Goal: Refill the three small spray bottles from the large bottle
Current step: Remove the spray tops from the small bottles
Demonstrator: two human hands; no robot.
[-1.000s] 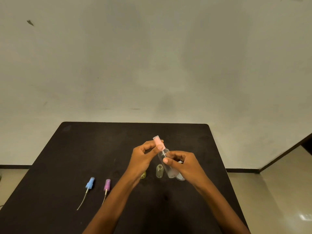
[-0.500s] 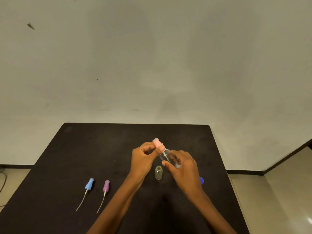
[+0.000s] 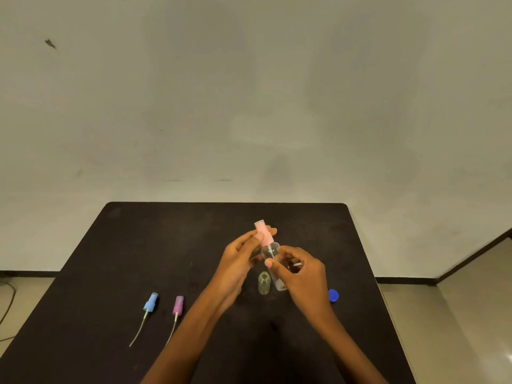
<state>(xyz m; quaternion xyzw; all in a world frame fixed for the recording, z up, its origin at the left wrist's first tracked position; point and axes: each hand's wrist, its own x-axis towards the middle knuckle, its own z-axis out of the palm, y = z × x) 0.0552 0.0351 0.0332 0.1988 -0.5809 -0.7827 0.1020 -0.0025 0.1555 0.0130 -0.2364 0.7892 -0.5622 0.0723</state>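
Observation:
My right hand [image 3: 300, 275] grips a clear small spray bottle [image 3: 273, 261], tilted above the black table [image 3: 138, 245]. My left hand [image 3: 239, 257] pinches the pink spray head [image 3: 263, 232] at that bottle's neck. Just below stands an open small bottle [image 3: 263, 282] without a head. A blue spray head [image 3: 150, 302] and a purple spray head [image 3: 178, 304] lie at the left, their dip tubes pointing toward me. A blue cap [image 3: 333, 295] lies right of my right wrist. The large bottle is not visible.
The table's far edge runs close to a pale wall [image 3: 249, 106]. Floor [image 3: 471, 314] shows past the right edge, and a cable [image 3: 7, 303] lies on the floor at the left.
My hands and the held bottle rose slightly and the bottle stands more upright. The blue cap came into view beside my right wrist. The spray heads on the table stayed put.

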